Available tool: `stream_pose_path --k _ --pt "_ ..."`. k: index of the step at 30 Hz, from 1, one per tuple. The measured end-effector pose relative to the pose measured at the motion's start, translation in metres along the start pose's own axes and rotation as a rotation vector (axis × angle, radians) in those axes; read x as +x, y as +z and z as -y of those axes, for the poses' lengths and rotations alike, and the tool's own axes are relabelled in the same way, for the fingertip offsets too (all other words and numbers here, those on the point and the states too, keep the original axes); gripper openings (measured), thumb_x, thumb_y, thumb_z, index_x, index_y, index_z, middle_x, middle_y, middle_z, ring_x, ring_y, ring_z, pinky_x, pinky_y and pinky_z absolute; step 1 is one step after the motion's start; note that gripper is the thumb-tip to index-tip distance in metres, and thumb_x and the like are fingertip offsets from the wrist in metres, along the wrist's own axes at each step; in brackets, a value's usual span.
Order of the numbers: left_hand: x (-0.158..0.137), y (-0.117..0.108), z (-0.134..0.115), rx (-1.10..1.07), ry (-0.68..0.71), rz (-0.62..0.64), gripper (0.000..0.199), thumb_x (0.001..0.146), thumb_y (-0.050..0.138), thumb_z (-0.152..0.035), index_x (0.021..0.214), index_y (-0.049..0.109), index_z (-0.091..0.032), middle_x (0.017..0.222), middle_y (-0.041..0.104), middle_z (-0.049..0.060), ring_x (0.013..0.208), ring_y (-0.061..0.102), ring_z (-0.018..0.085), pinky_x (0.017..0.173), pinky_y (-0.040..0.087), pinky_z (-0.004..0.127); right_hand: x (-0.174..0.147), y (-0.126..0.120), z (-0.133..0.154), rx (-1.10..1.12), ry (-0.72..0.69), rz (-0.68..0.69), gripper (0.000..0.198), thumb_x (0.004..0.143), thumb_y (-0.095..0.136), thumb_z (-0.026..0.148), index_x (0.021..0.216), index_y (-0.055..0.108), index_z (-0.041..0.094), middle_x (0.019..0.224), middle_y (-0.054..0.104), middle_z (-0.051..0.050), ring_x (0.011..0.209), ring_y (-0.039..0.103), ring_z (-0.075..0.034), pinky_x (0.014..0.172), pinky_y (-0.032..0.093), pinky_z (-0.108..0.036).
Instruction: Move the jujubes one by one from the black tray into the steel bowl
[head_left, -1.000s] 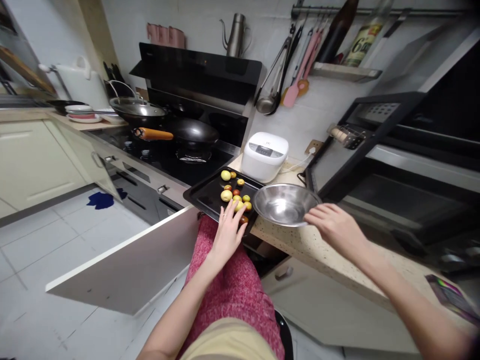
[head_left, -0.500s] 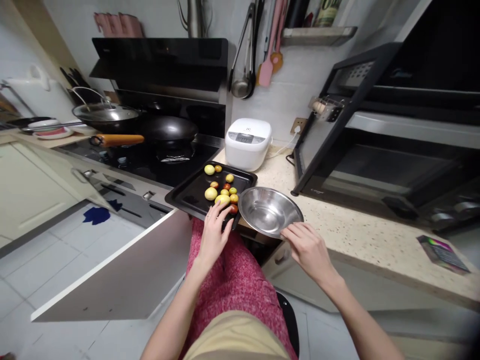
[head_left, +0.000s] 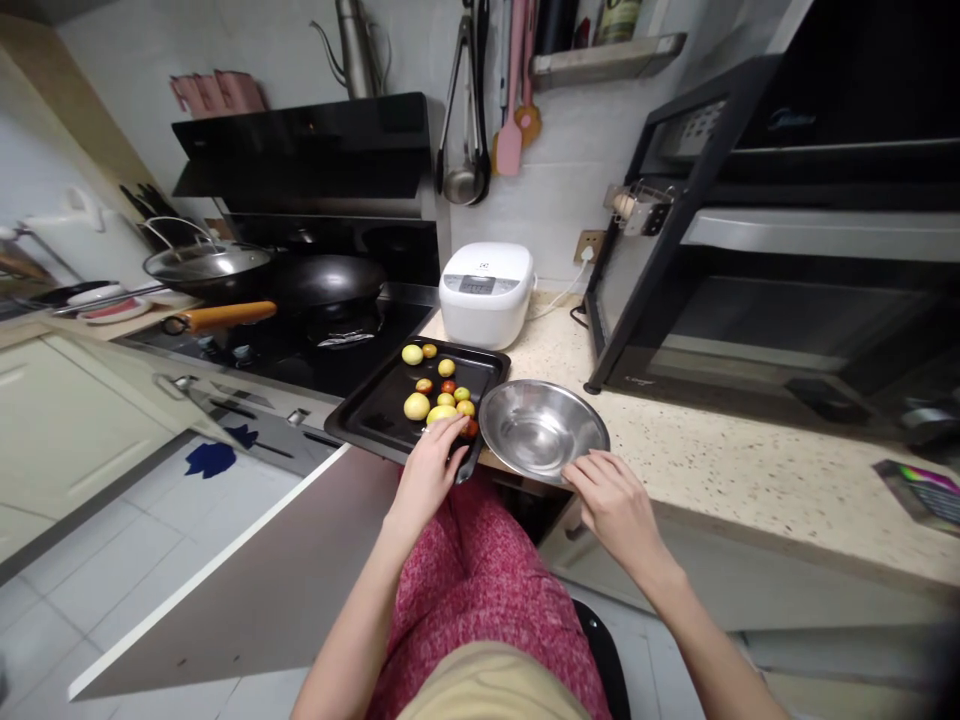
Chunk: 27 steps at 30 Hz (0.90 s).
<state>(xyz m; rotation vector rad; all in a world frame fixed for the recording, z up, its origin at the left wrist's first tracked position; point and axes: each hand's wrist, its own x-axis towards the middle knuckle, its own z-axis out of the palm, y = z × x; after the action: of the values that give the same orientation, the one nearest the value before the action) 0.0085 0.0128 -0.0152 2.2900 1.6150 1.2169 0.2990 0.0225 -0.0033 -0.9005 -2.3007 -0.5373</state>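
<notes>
A black baking tray holds several small round fruits, yellow, green and red, that look like tomatoes. Over the tray's near edge, my left hand has its fingers stretched and its thumb apart. Its fingertips reach a yellow fruit, the largest near the front, and lie beside a red one; whether they touch is unclear. An empty stainless steel bowl stands to the right of the tray, at the counter's edge. My right hand pinches the bowl's near right rim.
Behind the tray stands a white rice cooker. A wok with an orange handle rests on the stove at the left. An oven fills the right side of the counter. Below the tray, a cabinet door stands open.
The camera view has shifted a little. My left hand stays over the front fruits, its fingers slightly lower on the yellow one. My right hand keeps hold of the bowl's rim.
</notes>
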Motion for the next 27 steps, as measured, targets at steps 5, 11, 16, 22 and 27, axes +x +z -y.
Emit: stream_pose_path --k 5,11,16,22,27 --pt "0.019 -0.002 0.003 0.087 -0.019 0.137 0.041 0.094 0.063 -0.009 0.133 0.063 -0.021 0.136 0.068 0.011 0.127 0.065 0.026 0.112 0.053 0.045 -0.005 0.006 0.003 0.071 0.012 -0.008 0.036 0.079 0.046 -0.01 0.091 0.067 0.017 0.085 0.07 -0.005 0.081 0.063 -0.021 0.099 0.053 -0.04" --pt "0.034 -0.001 -0.001 0.252 -0.021 0.203 0.034 0.09 0.068 -0.008 0.122 0.067 -0.021 0.123 0.071 0.01 0.117 0.065 0.028 0.102 0.057 0.044 -0.015 0.009 0.003 0.203 0.052 -0.095 0.031 0.092 0.053 -0.001 0.113 0.069 0.016 0.109 0.077 -0.009 0.105 0.071 -0.023 0.108 0.051 -0.047" --pt "0.037 0.003 -0.001 0.279 -0.031 0.224 0.032 0.089 0.067 -0.008 0.118 0.068 -0.024 0.121 0.071 0.009 0.11 0.068 0.028 0.089 0.061 0.038 -0.022 0.0 0.017 0.269 0.144 -0.208 0.035 0.095 0.069 0.016 0.13 0.065 0.021 0.118 0.077 -0.009 0.118 0.07 -0.027 0.105 0.052 -0.05" --pt "0.035 0.002 0.004 0.205 -0.057 0.15 0.03 0.088 0.069 -0.013 0.116 0.069 -0.024 0.116 0.071 0.008 0.105 0.07 0.026 0.09 0.061 0.037 -0.02 -0.011 0.03 0.286 0.227 -0.342 0.037 0.091 0.07 0.006 0.125 0.069 0.023 0.109 0.079 -0.008 0.109 0.073 -0.026 0.095 0.056 -0.047" --pt "0.022 -0.014 -0.012 -0.004 -0.103 -0.07 0.025 0.091 0.069 -0.018 0.116 0.069 -0.021 0.114 0.072 0.006 0.092 0.072 0.02 0.089 0.062 0.035 -0.009 -0.01 0.038 0.335 0.199 -0.375 0.042 0.09 0.067 0.0 0.124 0.07 0.023 0.108 0.079 -0.008 0.109 0.073 -0.026 0.092 0.057 -0.044"
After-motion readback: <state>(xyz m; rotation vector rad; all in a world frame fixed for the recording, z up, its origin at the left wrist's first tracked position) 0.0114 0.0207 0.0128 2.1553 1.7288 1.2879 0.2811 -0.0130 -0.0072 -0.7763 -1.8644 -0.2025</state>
